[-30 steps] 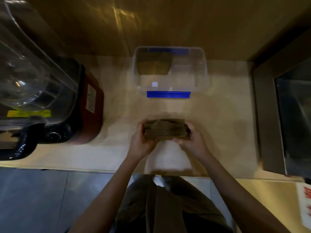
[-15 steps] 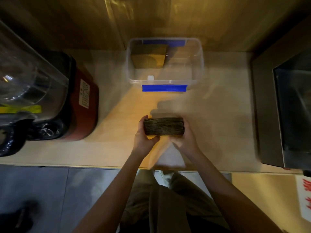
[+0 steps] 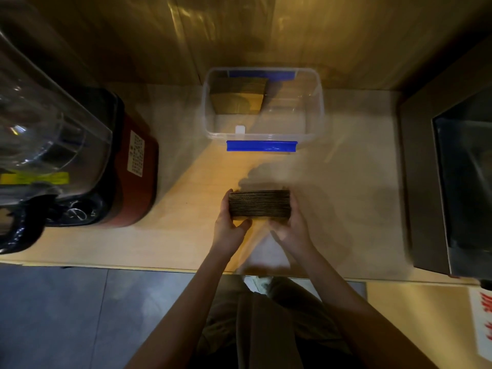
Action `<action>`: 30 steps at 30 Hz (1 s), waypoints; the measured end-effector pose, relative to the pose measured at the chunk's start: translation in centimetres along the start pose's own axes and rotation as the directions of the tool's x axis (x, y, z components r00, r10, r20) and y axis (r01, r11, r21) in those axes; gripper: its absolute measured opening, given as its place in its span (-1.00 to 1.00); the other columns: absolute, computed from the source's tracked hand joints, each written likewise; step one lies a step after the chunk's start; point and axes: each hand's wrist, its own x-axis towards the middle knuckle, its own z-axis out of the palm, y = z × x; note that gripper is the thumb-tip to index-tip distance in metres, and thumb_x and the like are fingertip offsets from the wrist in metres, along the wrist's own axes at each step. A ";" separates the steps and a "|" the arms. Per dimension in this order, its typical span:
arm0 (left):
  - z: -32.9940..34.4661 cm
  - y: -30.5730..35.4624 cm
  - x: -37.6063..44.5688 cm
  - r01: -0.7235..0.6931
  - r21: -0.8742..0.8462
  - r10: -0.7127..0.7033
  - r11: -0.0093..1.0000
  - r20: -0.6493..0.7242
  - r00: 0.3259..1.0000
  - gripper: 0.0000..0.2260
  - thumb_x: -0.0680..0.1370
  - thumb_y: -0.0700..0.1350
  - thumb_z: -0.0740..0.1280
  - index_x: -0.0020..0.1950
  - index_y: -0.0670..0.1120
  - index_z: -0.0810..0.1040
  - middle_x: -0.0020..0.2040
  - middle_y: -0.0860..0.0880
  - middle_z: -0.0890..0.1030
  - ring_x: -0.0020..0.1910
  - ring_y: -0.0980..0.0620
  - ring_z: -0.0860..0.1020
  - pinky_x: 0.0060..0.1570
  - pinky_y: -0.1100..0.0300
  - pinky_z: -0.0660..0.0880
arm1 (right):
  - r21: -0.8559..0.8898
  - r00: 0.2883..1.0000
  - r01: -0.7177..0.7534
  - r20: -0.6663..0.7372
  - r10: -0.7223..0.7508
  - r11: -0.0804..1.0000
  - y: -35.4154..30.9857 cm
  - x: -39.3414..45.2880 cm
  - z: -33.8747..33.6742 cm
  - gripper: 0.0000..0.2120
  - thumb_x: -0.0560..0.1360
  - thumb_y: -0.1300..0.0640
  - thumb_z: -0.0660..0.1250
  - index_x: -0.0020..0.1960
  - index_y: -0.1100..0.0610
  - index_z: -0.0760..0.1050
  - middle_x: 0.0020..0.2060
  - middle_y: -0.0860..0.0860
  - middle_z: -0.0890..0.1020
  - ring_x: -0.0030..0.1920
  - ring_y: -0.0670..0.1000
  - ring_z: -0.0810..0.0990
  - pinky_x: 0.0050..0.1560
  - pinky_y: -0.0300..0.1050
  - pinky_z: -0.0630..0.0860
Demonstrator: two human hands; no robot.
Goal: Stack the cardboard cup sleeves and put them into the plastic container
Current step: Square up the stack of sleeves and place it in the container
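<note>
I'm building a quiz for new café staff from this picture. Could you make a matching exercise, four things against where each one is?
Things:
1. squared-up stack of brown cardboard cup sleeves
2. clear plastic container with blue clips
3. red and black blender base with a clear jar
4. earlier bundle of brown cardboard sleeves

Places:
A. far-left corner inside the container
B. left end of the counter
C. back of the counter, against the wall
D. pressed between the left hand and right hand

Pairs: 1-D, 2-C, 3-B, 4-A
</note>
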 end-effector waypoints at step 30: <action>-3.2 2.1 2.1 -0.185 0.393 0.136 0.901 0.151 0.979 -0.46 0.39 -0.25 0.41 0.32 -0.15 0.30 0.23 -0.18 0.53 0.25 -0.09 0.48 0.15 0.20 0.40 | -0.446 0.983 0.177 0.122 -0.136 0.877 -2.4 2.1 -3.3 -0.43 0.31 0.22 0.47 0.25 0.09 0.33 0.10 0.07 0.58 0.06 0.00 0.52 0.00 -0.17 0.43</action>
